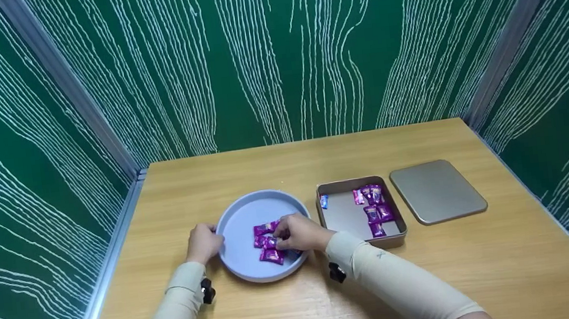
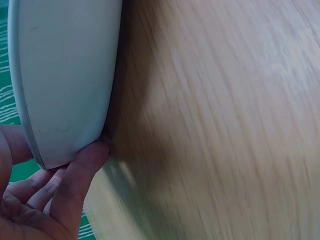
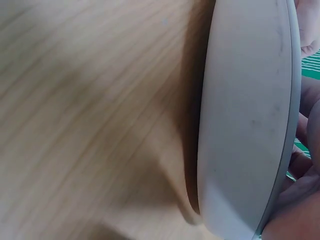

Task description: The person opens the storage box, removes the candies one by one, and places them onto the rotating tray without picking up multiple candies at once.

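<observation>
A round, light blue-grey shallow tray (image 1: 234,228) sits on the table, with several purple wrapped candies (image 1: 272,256) in its right half. At the tray's left edge, my left hand (image 1: 203,244) grips the rim; the left wrist view shows its fingers (image 2: 80,170) against the tray's side. My right hand (image 1: 300,231) reaches over the right rim and pinches a purple wrapped candy among the others. Its fingertips partly cover that candy. From the right wrist, the tray's outer wall (image 3: 245,115) hides most of the fingers' work.
Right of the tray stands an open square metal tin (image 1: 344,222). Several purple candies (image 1: 384,212) lie along its right side, and a small blue packet (image 1: 324,201) at its left. Its flat lid (image 1: 438,192) lies farther right. Green walls enclose the wooden table (image 1: 285,164).
</observation>
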Demonstrator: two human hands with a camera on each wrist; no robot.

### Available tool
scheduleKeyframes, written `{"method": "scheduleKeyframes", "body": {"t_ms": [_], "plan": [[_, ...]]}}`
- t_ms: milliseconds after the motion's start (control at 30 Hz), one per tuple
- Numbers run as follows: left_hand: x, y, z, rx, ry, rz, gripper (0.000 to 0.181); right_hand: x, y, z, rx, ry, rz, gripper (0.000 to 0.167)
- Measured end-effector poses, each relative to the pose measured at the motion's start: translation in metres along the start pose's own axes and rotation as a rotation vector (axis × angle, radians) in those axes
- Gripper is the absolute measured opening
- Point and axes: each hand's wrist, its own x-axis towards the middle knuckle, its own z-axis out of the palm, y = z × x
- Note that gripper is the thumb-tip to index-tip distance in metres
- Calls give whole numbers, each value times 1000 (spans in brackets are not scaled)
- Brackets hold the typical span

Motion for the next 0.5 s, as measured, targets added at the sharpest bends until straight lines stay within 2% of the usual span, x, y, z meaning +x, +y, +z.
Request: {"method": "scheduleKeyframes", "body": {"t_ms": [267,500], "plan": [[2,-2,1,7,-6,-21,33,-1,0,-13,54,-15,27,33],[2,-1,1,-6,1,-13,32,-5,7,-43,117,26,40,33]]}}
